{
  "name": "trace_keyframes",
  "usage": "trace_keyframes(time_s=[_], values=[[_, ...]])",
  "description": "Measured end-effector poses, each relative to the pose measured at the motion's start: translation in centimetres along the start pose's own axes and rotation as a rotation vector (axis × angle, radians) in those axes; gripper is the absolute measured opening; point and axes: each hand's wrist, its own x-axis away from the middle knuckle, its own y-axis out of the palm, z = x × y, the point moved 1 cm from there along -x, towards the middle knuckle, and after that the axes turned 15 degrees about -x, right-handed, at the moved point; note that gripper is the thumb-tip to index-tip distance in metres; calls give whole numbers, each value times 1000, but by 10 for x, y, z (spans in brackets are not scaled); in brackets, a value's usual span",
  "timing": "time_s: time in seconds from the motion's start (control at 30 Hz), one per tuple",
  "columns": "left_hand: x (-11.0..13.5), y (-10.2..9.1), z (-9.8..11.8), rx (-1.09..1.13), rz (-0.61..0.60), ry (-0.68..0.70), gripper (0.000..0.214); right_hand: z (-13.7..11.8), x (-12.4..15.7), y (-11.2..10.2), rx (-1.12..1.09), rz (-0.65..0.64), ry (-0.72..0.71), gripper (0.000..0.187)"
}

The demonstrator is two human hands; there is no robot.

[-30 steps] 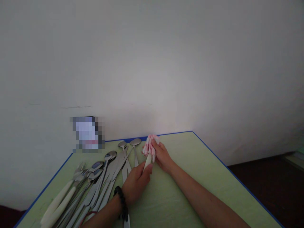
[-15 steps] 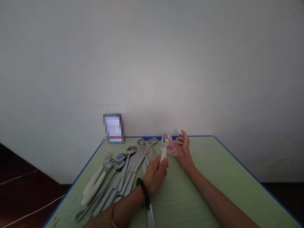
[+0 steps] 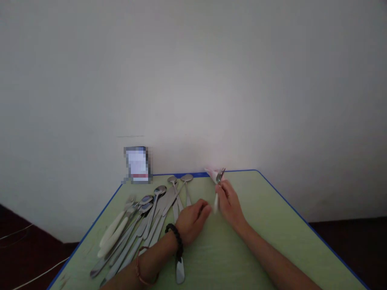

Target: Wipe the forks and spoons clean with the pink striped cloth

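Note:
My right hand [image 3: 229, 201] is closed around a white-handled fork [image 3: 216, 203], tines up near the table's far edge. A pink cloth [image 3: 211, 174] pokes out beside the tines, pinched in the same hand. My left hand [image 3: 192, 219] rests on the green table [image 3: 272, 225] just left of the fork's handle, fingers loosely stretched toward it and holding nothing. A dark bead bracelet circles the left wrist. Several spoons, knives and white-handled pieces of cutlery [image 3: 142, 225] lie in a fan to the left of that hand.
A small pixelated box [image 3: 137, 164] stands against the white wall at the table's back left. The table has a blue edge [image 3: 302, 219]. One knife [image 3: 179, 270] lies under my left forearm. A white cable [image 3: 36, 274] runs over the dark floor at left.
My left hand has let go of the fork's handle and dropped to the table. My right hand, open half a second ago, has closed on the fork and cloth.

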Motion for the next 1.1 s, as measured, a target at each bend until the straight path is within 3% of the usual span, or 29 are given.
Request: trace_keyframes(time_s=[0.07,0.13,0.2,0.27,0.3,0.43,0.57,0.7,0.83,1.1], values=[[-2,-1,1,-30,-32,29,29,6,-15,-34,229,130,-165,22],[-7,-1,2,-64,-65,56,26,20,-30,-64,406,193,-146,25],[-14,-1,3,-105,-79,77,24,37,-39,-79,412,-19,-94,30],[-23,0,3,-159,-59,78,22,51,-40,-80,342,-217,-75,31],[-28,1,3,-192,-34,72,21,55,-39,-77,316,-242,-65,33],[-43,4,-1,-337,110,42,23,56,-32,-69,283,-122,22,36],[-52,13,-4,-450,185,55,43,53,-33,-86,403,-96,108,37],[-57,30,-2,-531,175,78,46,58,-34,-114,783,-67,194,43],[-61,42,4,-586,120,133,43,58,-28,-128,1109,-32,236,51],[-50,26,5,-628,24,198,41,55,-30,-130,1146,-21,353,36]])
